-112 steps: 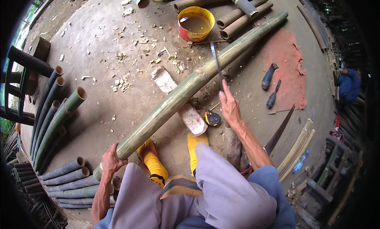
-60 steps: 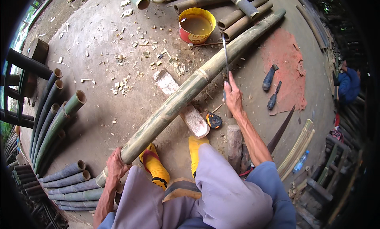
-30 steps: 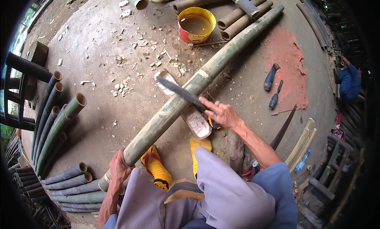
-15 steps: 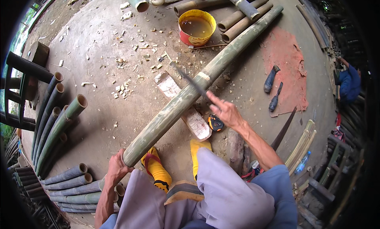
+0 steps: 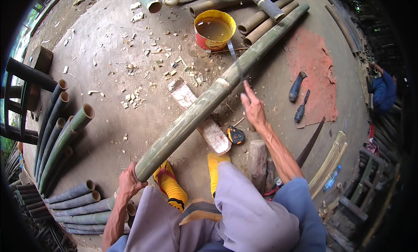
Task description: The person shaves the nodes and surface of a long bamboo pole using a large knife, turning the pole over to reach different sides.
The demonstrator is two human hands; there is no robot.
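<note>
A long green bamboo pole (image 5: 191,115) slants from beside my left knee to the far right, with a pale ring at a node partway along. My left hand (image 5: 130,182) is closed round its near end. In my right hand (image 5: 254,108) is a knife (image 5: 235,56), the index finger stretched along it. Its thin dark blade crosses over the pole just beyond the pale node; I cannot tell whether it touches. The handle is hidden in the fist. Under the pole's middle lies a hewn wooden block (image 5: 214,136), and a black and orange tape measure (image 5: 235,135) rests beside it.
A yellow and red bucket (image 5: 213,44) of murky liquid stands ahead among wood chips. On a red mat (image 5: 320,64) lie dark-handled tools (image 5: 298,86). A saw blade (image 5: 311,143) lies to the right. Cut bamboo lengths (image 5: 74,130) stand at left. Another person (image 5: 384,91) is at far right.
My right hand has moved forward and right along the pole, and the knife has swung from pointing left across the node to pointing ahead. My left hand stays on the pole's end.
</note>
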